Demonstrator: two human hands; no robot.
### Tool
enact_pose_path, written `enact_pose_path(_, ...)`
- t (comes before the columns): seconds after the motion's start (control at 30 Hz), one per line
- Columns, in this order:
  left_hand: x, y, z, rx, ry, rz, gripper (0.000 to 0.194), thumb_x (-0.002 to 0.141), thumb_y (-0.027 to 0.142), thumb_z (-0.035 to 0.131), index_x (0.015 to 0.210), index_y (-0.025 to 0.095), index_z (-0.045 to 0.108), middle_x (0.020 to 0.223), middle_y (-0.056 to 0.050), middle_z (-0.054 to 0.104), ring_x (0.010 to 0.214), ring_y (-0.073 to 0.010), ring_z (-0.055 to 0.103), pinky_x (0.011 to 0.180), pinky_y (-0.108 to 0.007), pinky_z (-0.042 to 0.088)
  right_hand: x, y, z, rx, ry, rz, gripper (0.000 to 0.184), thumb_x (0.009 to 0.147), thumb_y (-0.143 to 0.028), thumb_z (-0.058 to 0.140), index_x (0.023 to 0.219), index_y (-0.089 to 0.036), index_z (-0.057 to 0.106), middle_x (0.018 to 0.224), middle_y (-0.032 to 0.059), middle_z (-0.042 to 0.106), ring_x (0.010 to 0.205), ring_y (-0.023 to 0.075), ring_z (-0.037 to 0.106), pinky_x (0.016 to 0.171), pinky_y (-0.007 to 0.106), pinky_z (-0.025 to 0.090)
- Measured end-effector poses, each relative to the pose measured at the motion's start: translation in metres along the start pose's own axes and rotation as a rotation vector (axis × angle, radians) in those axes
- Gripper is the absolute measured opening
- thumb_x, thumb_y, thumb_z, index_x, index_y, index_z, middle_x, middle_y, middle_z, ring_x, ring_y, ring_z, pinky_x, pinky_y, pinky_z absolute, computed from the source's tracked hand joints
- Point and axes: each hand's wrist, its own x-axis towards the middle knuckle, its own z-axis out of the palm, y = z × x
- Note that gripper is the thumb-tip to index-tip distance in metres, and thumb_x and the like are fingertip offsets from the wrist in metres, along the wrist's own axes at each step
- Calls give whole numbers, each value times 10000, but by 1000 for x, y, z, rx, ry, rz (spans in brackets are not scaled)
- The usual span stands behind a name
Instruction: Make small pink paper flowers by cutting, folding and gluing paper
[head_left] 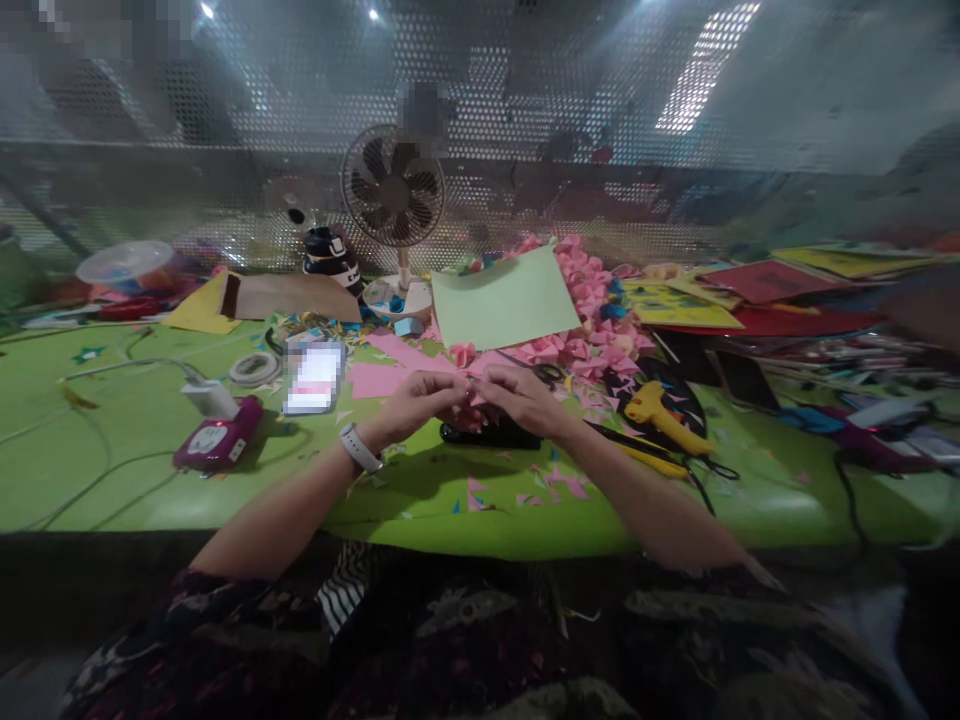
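A: Head view, item one. What do we enter for the hands?

B: Left hand: fingers curled in a pinch on a small pink piece. Right hand: likewise pinching it, from the other side. We log the piece between the fingertips, above a black item, partly hidden. Its exact fold we cannot tell.

A: Stock on the table?

B: Pink sheets beside the left hand; green sheet beyond, leaning on a pink heap; loose scraps nearer us.

A: Hazards, itemised?

B: One: a loosened pinch could drop the piece among scraps of like colour, where we might lose it. Two: the fan, if running, could scatter light paper; we cannot tell whether it is. Three: the glue gun, if hot, could burn the right arm on an outward swing. Four: a yellow tool, probably a cutter, lies just beside that forearm; a careless sweep could knock it.
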Motion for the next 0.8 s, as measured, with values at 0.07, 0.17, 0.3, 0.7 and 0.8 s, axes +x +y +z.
enact_pose_path(0.07, 0, -1, -1, -16, 11, -5, 398, 671, 488, 831, 750, 125, 688, 674, -57, 726, 631, -183, 720, 668, -316, 617, 0, 0, 5, -13, 16, -41, 447, 915, -586, 508, 678, -208, 493, 602, -34, 488, 571, 121, 462, 547, 253, 379)
enact_pose_path(0.17, -1, -2, -2, -14, 22, -8, 382, 667, 459, 841, 739, 118, 683, 676, -55, 718, 618, -178, 713, 651, -314, 619, -1, 0, 10, -54, 46, -90, 410, 949, -532, 469, 684, -219, 454, 616, -32, 450, 579, 124, 437, 564, 262, 374)
enact_pose_path(0.3, -2, 1, -1, 22, -1, -21, 346, 685, 423, 840, 769, 119, 698, 720, -68, 737, 647, -174, 718, 664, -306, 618, -2, 0, 10, -112, 57, -135, 389, 968, -510, 436, 703, -225, 433, 652, -20, 454, 605, 133, 450, 587, 272, 379)
enact_pose_path(0.7, -3, 12, -8, 121, -174, -47, 340, 775, 440, 776, 861, 124, 682, 819, -91, 751, 734, -169, 735, 722, -303, 620, -2, -3, -2, 56, -53, 38, 389, 941, -450, 482, 640, -203, 490, 581, -24, 514, 557, 127, 492, 570, 264, 385)
enact_pose_path(0.8, -3, 13, -7, 139, -144, -27, 355, 774, 449, 774, 848, 115, 681, 817, -82, 743, 738, -169, 729, 700, -296, 621, 0, -3, 0, 0, -26, -21, 394, 943, -456, 475, 645, -199, 470, 602, -25, 473, 588, 124, 461, 587, 261, 374)
